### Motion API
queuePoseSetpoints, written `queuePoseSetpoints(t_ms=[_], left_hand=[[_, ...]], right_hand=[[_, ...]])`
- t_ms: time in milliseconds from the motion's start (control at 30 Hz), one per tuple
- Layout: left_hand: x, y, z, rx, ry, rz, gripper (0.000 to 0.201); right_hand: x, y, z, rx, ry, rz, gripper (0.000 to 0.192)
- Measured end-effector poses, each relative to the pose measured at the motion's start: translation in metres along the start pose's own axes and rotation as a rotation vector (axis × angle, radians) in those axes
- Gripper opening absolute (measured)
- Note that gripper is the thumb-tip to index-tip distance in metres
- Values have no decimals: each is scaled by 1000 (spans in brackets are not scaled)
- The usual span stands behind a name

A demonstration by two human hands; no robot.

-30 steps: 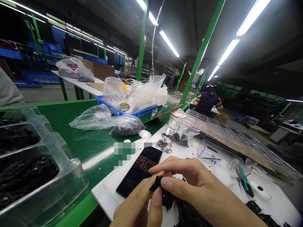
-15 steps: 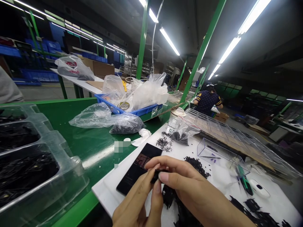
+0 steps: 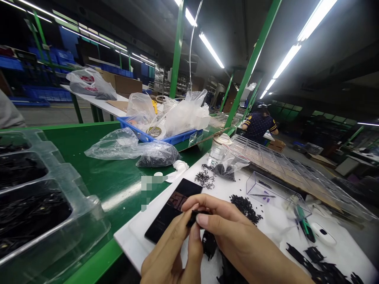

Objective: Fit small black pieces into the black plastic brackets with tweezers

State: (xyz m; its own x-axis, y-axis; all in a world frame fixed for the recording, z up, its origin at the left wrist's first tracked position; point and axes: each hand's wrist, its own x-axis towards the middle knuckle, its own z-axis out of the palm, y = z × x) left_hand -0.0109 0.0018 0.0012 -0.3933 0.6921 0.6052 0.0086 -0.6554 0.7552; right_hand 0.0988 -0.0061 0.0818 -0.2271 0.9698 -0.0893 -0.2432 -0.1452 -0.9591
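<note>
Between my two hands is a small black plastic part point(image 3: 194, 217), mostly covered by fingers. My left hand point(image 3: 174, 244) grips it from below and the left, thumb up against it. From the right, my right hand point(image 3: 227, 225) pinches the same part with thumb and fingertips. More black plastic parts point(image 3: 209, 244) lie on the white board point(image 3: 133, 232) under my hands. A dark phone point(image 3: 161, 223) with a lit screen lies behind my left hand. Beyond my right hand is a heap of tiny black pieces point(image 3: 245, 207), and farther back a pile of thin black pieces point(image 3: 205, 178).
A clear divided tray point(image 3: 97, 221) of black parts stands at left. A blue tray point(image 3: 174, 140) of plastic bags sits behind. At right are a clear box point(image 3: 275, 193), a green-handled tool point(image 3: 304, 225), a white oval object point(image 3: 324, 233) and more black parts. A person point(image 3: 260, 122) sits far back.
The view has shifted very slightly. Both hands stay around the small black part, with only a slight shift of the fingers and the part.
</note>
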Motion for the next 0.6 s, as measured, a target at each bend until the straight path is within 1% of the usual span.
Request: queuePoseSetpoints(t_ms=[67, 167, 333, 467, 600], left_hand=[[-1, 0, 2, -13, 29, -16, 29], [0, 1, 2, -5, 33, 0, 29], [2, 0, -2, 54, -16, 56, 32], [1, -4, -5, 144, -32, 98, 33], [-1, -9, -6, 152, -59, 142, 39]], right_hand=[[0, 0, -1, 1, -4, 3, 18], [-1, -1, 0, 11, -18, 13, 19], [-1, -1, 4, 101, -19, 18, 19], [1, -1, 5, 206, -13, 59, 20], [2, -2, 3, 261, -12, 76, 21]])
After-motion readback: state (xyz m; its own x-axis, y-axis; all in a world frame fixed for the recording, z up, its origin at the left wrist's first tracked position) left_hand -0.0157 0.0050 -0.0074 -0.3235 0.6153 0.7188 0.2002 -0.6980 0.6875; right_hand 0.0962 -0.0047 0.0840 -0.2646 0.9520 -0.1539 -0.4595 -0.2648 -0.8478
